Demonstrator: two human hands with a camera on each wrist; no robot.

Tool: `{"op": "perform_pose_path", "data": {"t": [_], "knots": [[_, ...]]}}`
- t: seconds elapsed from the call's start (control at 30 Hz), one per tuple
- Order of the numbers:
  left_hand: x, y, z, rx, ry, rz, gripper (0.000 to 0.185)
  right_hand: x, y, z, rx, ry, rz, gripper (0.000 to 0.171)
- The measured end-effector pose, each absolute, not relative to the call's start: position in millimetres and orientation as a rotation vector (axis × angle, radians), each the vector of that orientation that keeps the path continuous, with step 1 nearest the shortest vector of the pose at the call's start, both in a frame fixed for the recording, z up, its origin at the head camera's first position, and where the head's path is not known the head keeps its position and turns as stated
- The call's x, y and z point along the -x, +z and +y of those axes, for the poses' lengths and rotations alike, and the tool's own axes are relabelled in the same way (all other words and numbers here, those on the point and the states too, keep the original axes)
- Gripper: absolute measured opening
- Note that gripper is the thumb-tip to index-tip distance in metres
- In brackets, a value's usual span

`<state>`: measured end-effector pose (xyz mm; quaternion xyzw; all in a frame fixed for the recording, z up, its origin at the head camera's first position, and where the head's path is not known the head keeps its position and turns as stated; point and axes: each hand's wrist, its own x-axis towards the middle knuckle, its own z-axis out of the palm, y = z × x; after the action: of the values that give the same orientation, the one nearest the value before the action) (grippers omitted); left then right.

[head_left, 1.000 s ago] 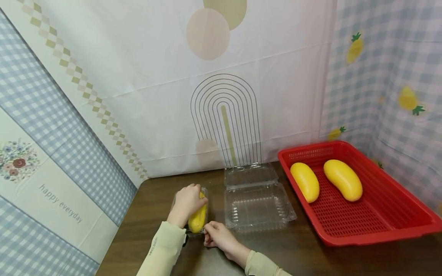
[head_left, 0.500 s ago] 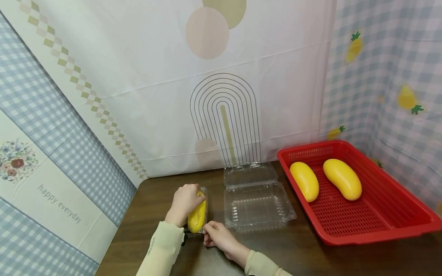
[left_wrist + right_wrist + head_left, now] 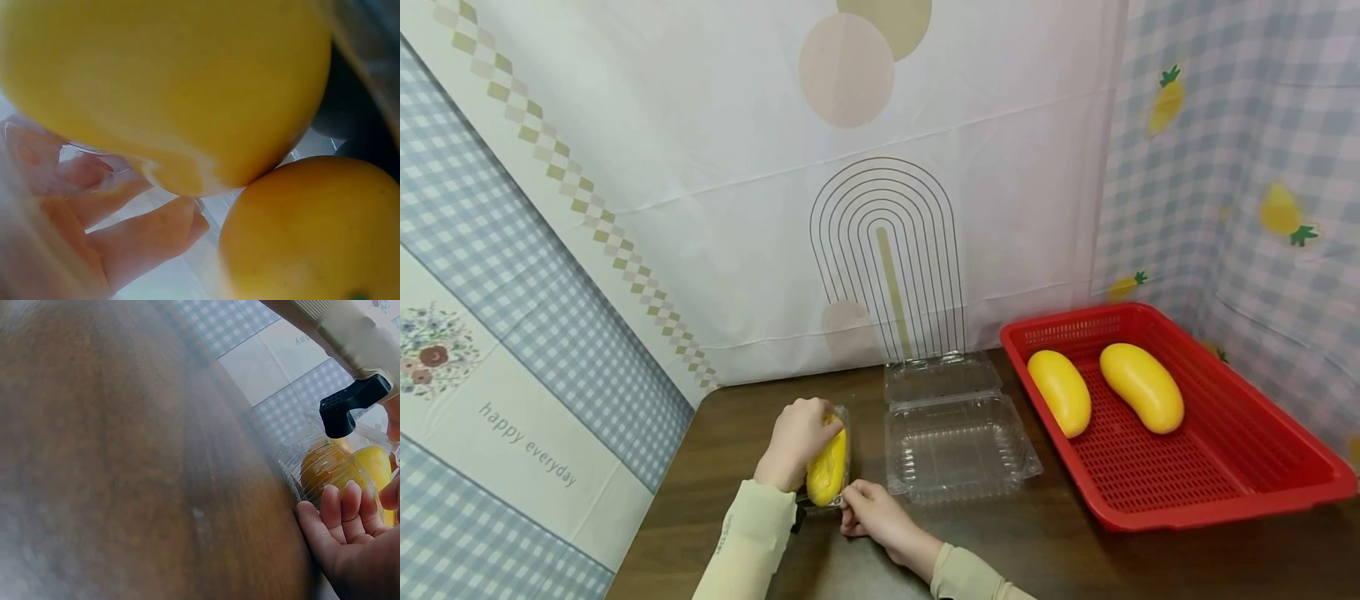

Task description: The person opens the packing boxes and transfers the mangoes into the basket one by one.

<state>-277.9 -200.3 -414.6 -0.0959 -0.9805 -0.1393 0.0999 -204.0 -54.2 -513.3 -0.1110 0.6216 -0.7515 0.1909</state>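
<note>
A dark brown wooden tabletop (image 3: 1060,550) carries everything, its far edge meeting the cloth-hung wall. Toward the right edge a red basket (image 3: 1225,492) lies flat, reaching from near the far right corner toward the near edge. Just left of it, at the middle of the far edge, an open clear plastic box (image 3: 958,446) rests with its lid (image 3: 942,377) folded back toward the wall. Farther left, near the left edge, a smaller clear plastic box (image 3: 842,454) sits on the wood, apart from the open one. The right hand (image 3: 872,512) rests on the tabletop just in front of that small box.
</note>
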Motion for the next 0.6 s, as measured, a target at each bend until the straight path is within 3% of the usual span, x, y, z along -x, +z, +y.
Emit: {"op": "perform_pose_path", "data": {"t": [0.3, 0.6], "knots": [[276.4, -412.5, -201.0, 0.259, -0.496, -2.921, 0.026, 202.7, -512.3, -53.8, 0.326, -2.123, 1.742, 0.02], [280.8, -408.1, -205.7, 0.18, -0.639, -2.931, 0.025, 204.8, -515.3, -54.2, 0.324, -2.134, 1.765, 0.022]]}}
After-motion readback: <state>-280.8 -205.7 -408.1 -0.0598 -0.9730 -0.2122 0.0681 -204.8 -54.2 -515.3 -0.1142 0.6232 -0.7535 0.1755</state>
